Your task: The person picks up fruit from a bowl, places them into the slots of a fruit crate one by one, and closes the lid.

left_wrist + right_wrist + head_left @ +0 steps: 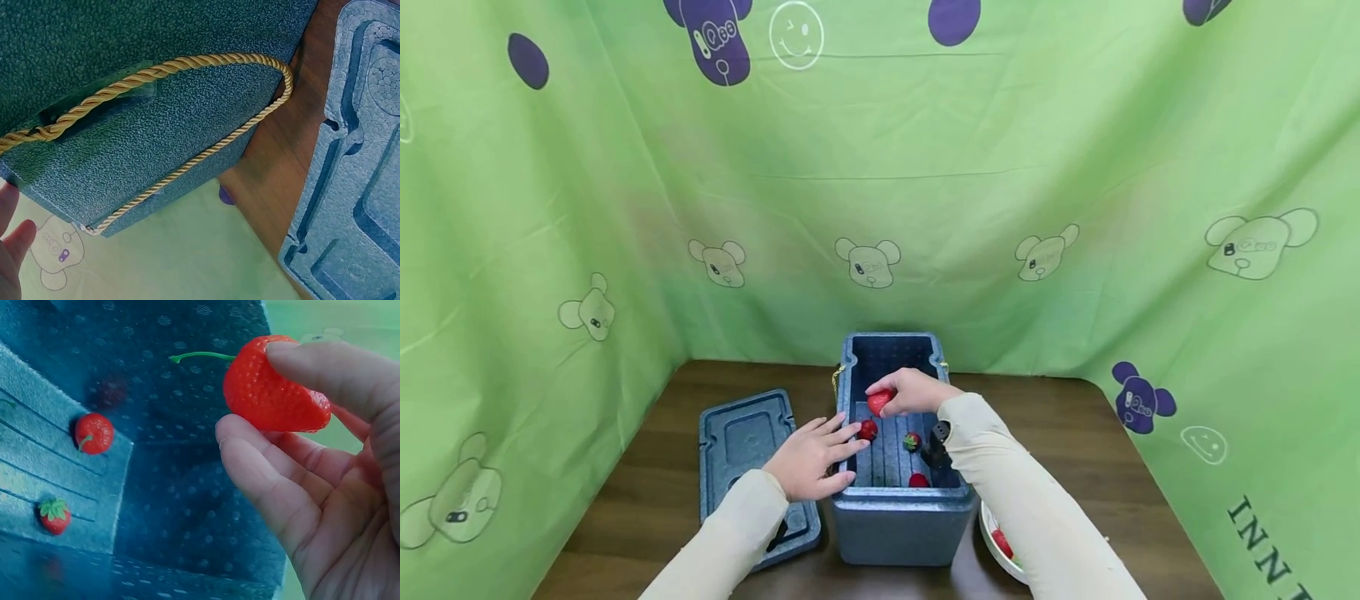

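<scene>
A large red strawberry (269,384) with a thin green stem is pinched between the thumb and fingers of my right hand (917,392), above the inside of a blue-grey foam box (902,527). On the box floor lie a round red fruit (94,434) with a green stem, a small strawberry (54,516) with green leaves, and another red fruit (918,481) close to the near wall. My left hand (815,457) rests on the box's left rim, its fingers spread and fairly straight. Only a few of its fingertips show in the left wrist view.
Left of the box, its lid (747,446) lies on the brown wooden table (640,492). A white bowl (988,552) holding red fruit stands at the right, partly hidden under my right forearm. Yellow rope (194,60) hangs along the box's side. Green printed cloth surrounds the table.
</scene>
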Motion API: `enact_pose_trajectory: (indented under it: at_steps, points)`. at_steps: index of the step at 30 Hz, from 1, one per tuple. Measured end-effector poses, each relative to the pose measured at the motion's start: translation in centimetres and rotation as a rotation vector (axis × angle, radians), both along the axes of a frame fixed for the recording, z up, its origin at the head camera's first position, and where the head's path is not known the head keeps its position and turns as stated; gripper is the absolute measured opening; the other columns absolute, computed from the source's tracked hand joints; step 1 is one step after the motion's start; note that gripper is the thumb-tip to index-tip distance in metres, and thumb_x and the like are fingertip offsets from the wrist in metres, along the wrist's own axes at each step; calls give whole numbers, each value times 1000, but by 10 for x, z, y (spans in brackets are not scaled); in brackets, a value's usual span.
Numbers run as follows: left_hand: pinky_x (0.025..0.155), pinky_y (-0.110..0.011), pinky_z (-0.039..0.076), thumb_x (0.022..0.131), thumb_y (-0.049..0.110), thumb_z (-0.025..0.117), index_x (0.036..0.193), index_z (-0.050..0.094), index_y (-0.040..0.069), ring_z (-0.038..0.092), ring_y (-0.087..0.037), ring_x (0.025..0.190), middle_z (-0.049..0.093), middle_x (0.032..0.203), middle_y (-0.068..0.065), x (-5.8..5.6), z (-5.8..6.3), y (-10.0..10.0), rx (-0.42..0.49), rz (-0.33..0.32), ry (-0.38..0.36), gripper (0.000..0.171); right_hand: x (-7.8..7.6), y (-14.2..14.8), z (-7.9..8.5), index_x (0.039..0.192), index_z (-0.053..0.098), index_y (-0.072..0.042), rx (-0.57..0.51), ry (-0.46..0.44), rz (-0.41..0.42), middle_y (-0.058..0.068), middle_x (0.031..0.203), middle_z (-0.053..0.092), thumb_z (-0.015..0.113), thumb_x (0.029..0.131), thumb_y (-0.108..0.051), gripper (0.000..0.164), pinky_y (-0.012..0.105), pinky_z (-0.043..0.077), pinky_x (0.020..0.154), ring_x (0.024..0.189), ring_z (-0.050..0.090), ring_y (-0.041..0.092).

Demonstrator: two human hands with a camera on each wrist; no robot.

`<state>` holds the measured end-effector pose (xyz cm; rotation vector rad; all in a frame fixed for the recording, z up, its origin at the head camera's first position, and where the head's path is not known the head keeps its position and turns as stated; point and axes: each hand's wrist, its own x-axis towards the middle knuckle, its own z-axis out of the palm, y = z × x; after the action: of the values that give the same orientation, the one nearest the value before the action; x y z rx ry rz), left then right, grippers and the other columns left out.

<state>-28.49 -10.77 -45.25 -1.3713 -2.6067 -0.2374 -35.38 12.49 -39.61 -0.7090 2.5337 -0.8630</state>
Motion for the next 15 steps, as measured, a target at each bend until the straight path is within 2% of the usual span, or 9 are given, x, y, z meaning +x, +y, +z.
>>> enact_pose_trajectory:
  at_steps: [4, 8, 15]
  points:
    - [104, -49, 37, 94, 36, 50, 133, 60, 17, 41, -30, 134, 53, 138, -7, 1, 0, -3, 0, 11, -1, 45, 2, -7, -6, 122, 65, -1, 3, -58, 9, 9, 102, 66, 69, 80, 5, 43, 28, 53, 64, 64, 55, 10]
    - [103, -49, 37, 93, 35, 51, 132, 61, 16, 42, -30, 133, 54, 137, -7, 2, 0, -4, 1, 15, -3, 44, 2, -11, -14, 119, 66, 2, 11, -120, 14, 7, 98, 67, 68, 78, 9, 42, 22, 51, 59, 63, 54, 8]
    - [103, -50, 38, 93, 34, 52, 132, 61, 16, 41, -31, 133, 53, 138, -8, 1, 2, 1, 17, 4, -16, 44, 1, -8, -27, 120, 64, 4, -13, -165, -50, 5, 88, 65, 67, 75, 9, 45, 21, 48, 53, 54, 51, 8]
